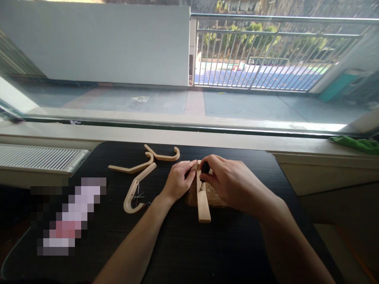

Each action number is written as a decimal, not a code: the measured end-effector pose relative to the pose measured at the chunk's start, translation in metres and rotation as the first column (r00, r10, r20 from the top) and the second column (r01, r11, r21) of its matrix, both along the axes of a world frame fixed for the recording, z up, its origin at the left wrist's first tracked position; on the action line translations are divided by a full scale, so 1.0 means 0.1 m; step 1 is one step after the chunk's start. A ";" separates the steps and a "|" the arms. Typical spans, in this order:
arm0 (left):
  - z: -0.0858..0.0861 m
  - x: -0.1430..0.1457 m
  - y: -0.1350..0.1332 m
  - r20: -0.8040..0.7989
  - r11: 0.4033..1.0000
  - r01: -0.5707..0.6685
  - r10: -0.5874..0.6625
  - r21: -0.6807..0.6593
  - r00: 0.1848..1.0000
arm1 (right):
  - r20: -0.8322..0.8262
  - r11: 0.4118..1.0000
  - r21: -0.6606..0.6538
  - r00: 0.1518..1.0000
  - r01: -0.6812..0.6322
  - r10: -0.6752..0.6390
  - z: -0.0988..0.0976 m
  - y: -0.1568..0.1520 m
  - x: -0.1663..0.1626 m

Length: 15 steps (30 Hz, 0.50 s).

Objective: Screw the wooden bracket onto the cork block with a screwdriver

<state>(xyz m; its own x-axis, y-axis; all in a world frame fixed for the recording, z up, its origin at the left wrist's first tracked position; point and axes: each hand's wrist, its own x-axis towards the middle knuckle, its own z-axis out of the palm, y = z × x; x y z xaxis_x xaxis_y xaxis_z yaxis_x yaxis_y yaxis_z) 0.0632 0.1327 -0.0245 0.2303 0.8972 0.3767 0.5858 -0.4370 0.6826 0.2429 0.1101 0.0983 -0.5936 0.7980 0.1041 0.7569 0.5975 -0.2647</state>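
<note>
My right hand [220,175] is closed around the black handle of a screwdriver [203,172]. The screwdriver's tip points down at a pale wooden hook piece [203,205], at a spot near its middle. Under that piece lies a brown board [192,199], partly hidden by my hands. My left hand [179,177] presses at the far end of the wooden piece and the board's left side, its fingers together; what exactly they grip is hidden. Left of it lie three more wooden hooks: one at the back [166,157], one beside it [132,169], and one nearer [130,197].
Several loose screws [138,195] lie inside the curve of the nearest hook. All this rests on a black table [183,252] against a window sill [166,136]. A radiator [41,157] stands at left, a green cloth [355,144] at right. A blurred patch covers the table's left side.
</note>
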 end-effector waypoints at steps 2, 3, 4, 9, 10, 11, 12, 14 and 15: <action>0.00 0.00 0.00 0.002 1.000 0.002 -0.002 0.002 1.000 | 0.025 0.999 0.001 0.999 0.044 -0.044 0.00 0.01 -0.02; -0.01 0.00 0.00 0.004 1.000 0.002 -0.002 0.001 1.000 | 0.029 0.998 -0.005 0.998 0.060 -0.060 0.00 0.02 -0.03; -0.01 0.00 0.00 0.006 1.000 0.001 -0.001 0.000 1.000 | 0.029 0.997 -0.013 0.997 0.075 -0.075 0.00 0.03 -0.04; -0.02 0.00 0.00 0.003 1.000 -0.012 0.012 0.001 1.000 | -0.005 0.994 -0.020 0.995 0.103 -0.103 -0.03 0.08 -0.07; -0.02 0.00 0.00 0.001 1.000 -0.016 0.016 0.004 1.000 | -0.015 0.995 -0.010 0.995 0.097 -0.097 -0.05 0.09 -0.07; -0.02 0.00 0.00 -0.001 1.000 -0.020 0.020 0.008 1.000 | -0.026 0.996 0.000 0.995 0.095 -0.095 -0.06 0.10 -0.07; -0.02 0.00 0.00 -0.002 1.000 -0.022 0.022 0.012 1.000 | -0.036 0.995 0.007 0.995 0.095 -0.095 -0.08 0.11 -0.06; -0.02 0.00 0.00 0.000 1.000 -0.021 0.021 0.018 1.000 | -0.056 0.995 0.015 0.994 0.099 -0.098 -0.11 0.14 -0.06; -0.02 0.00 0.00 0.001 1.000 -0.019 0.019 0.021 1.000 | -0.066 0.995 0.016 0.993 0.099 -0.097 -0.12 0.15 -0.05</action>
<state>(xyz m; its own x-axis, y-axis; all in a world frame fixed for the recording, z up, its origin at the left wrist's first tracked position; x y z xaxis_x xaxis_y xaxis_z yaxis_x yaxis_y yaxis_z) 0.0632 0.1330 -0.0269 0.2130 0.8933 0.3958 0.5936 -0.4401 0.6738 0.2380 0.1249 0.0864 -0.5041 0.8495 0.1556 0.7936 0.5267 -0.3046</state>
